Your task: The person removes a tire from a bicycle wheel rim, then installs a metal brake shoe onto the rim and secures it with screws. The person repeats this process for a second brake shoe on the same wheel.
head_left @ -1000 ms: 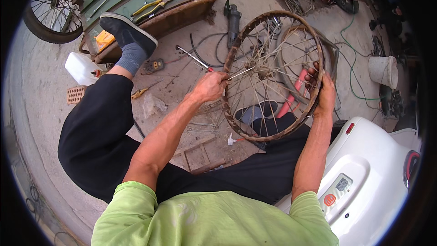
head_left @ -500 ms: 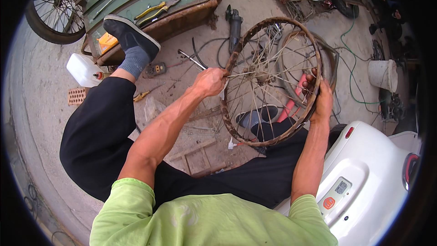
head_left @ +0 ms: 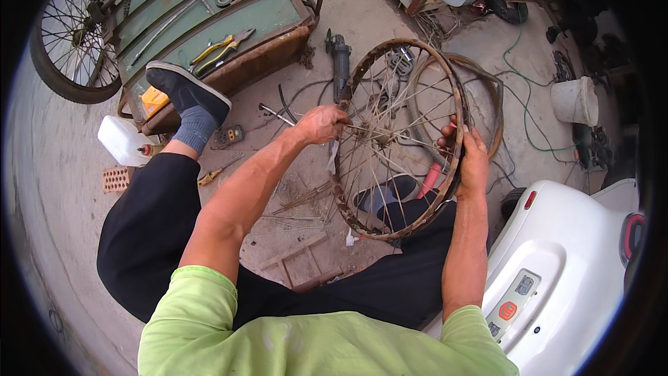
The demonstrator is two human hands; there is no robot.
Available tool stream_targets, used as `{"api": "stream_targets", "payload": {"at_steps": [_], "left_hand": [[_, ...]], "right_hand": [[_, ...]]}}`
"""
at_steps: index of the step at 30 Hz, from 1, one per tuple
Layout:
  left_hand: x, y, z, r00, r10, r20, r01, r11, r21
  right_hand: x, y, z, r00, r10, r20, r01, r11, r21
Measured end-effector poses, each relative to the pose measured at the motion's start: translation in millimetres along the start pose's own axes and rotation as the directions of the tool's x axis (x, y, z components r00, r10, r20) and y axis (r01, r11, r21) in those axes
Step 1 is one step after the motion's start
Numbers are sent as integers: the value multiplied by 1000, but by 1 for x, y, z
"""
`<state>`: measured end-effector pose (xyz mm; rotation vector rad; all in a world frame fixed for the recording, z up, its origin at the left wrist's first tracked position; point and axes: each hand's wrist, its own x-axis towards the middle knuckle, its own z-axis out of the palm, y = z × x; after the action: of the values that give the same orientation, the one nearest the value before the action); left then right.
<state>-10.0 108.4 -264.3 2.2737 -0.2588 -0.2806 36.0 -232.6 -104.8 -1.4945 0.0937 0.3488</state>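
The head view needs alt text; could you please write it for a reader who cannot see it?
A person's left hand and right hand hold opposite sides of a rusty spoked wheel. Beyond it, a grinder lies on the floor beside a green cart bearing pliers; a white vehicle stands at right.

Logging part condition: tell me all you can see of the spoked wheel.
The spoked wheel has a tyreless round rim, patchy brown like rusted metal, with thin, metal-looking spokes running to a central hub. It is held tilted, open face toward the camera, over the floor. The left hand grips its left side, the right hand its right. Whether its lower edge touches anything is unclear.
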Motion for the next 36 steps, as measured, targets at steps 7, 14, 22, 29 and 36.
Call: {"api": "stream_targets", "payload": {"at_steps": [7,14,22,29,36], "left_hand": [[22,14,9,995,81,-57,-87,989,-121],[24,23,20,992,44,-120,-48,998,-33],[-15,-9,-8,937,-222,-270,253,964,86],[-29,-46,23,777,-603,-180,352,653,-671],[-8,-3,40,807,-588,-61,316,517,-795]], "right_hand": [[-4,0,5,1000,5,-6,-5,999,43],[-8,0,13,1000,2,-22,-1,998,62],[-7,0,13,999,6,-38,-4,998,57],[-8,-2,18,1000,-7,-13,8,996,88],[-7,5,11,1000,-25,6,24,999,48]]}}
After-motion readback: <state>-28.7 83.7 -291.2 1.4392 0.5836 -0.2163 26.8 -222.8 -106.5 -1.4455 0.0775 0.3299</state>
